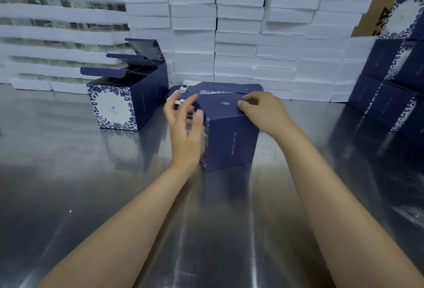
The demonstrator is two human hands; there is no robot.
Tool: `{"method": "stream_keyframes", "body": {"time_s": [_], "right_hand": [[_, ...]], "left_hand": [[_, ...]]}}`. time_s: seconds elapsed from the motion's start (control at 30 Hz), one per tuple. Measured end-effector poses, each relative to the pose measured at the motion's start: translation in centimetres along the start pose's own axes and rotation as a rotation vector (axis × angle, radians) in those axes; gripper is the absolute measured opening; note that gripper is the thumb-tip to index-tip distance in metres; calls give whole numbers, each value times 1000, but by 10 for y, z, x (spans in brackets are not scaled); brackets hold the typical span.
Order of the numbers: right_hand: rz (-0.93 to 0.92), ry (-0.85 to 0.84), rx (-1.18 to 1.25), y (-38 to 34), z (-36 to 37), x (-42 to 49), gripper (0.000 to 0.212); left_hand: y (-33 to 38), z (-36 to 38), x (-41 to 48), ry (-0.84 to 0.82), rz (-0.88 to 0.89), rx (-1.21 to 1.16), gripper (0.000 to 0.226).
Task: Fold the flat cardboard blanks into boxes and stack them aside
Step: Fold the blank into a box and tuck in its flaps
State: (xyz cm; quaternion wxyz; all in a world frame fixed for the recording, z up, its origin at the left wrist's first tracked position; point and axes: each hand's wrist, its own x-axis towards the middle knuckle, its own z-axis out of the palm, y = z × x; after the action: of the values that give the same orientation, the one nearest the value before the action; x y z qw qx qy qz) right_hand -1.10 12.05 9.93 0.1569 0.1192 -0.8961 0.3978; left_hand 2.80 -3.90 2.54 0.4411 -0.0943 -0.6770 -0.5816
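box (230,136) upright, 1 corner toward the viewer; right hand (260,111) grips its top edge, left hand (183,127) spread open.

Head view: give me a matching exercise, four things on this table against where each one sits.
Things:
1 box being folded
2 open-lidded boxes
3 white foam slabs
4 closed blue boxes

Places:
A piled at the right edge
B stacked along the back
C left of centre, lids standing up
D centre, with the right hand on its top

Pairs: 1-D; 2-C; 3-B; 4-A
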Motion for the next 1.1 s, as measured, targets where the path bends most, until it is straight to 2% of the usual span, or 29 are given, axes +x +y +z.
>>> {"method": "stream_keyframes", "body": {"time_s": [0.07,0.17,0.23,0.33,0.4,0.5,0.57,0.6,0.7,0.83,0.97,1.1], "right_hand": [[12,-14,6,-5,2,-1,20],[111,-141,260,-2,-7,-3,12],[146,-270,415,3,-14,-5,18],[121,-367,493,15,-15,-4,27],[140,-407,482,22,-10,-3,42],[205,-457,584,28,-2,-1,77],[233,-430,656,30,0,2,83],[236,-420,667,30,1,2,77],[221,-390,669,23,2,-1,35],[246,-308,666,17,4,-2,26],[285,-194,645,14,8,-1,7],[288,-75,629,11,15,-1,5]], "left_hand": [[0,1,-3,-106,-4,23,29],[0,2,-1,-94,-127,-39,24],[-1,0,3,-89,-174,-58,20],[0,-1,5,-83,-200,-73,16],[2,0,4,-76,-203,-71,13],[3,0,4,-100,-217,-88,12],[3,-1,4,-109,-215,-94,12],[3,-1,4,-112,-216,-99,13],[2,-1,4,-124,-226,-111,13],[1,0,3,-124,-226,-108,14],[1,0,3,-130,-217,-105,14],[2,1,2,-132,-212,-109,13]]}}
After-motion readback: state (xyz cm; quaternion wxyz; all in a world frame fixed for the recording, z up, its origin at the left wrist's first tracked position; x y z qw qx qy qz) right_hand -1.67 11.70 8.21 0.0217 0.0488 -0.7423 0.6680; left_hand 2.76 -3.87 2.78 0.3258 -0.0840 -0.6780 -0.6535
